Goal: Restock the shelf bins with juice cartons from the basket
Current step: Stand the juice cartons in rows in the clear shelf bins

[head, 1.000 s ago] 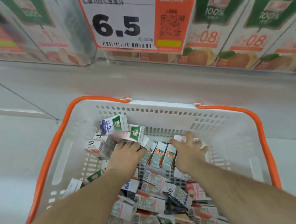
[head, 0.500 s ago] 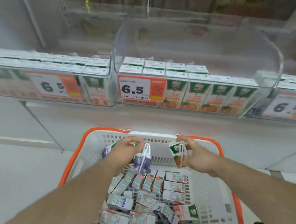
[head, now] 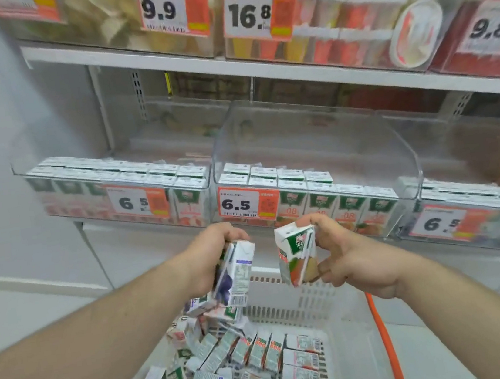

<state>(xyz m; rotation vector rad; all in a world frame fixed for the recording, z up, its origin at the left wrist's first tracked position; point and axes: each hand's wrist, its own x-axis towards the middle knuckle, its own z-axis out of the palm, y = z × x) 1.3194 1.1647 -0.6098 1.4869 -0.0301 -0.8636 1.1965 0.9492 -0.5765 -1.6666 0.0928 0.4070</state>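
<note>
While a white shelving unit [head: 258,70] fills the background, three clear shelf bins sit along its lower shelf: a left bin [head: 115,188] packed with cartons, a middle bin [head: 315,161] holding cartons in its front and left portions, and a right bin [head: 480,206]. Below, a white basket [head: 291,298] with an orange handle [head: 386,340] holds loose juice cartons [head: 264,356]. Above its far edge, the left hand [head: 210,258] grasps a purple-printed carton [head: 234,274], and the right hand [head: 349,255] grasps a green-and-orange carton [head: 295,256].

two hands [head: 210,258], three shelf bins [head: 314,155], one basket [head: 339,320]
</note>
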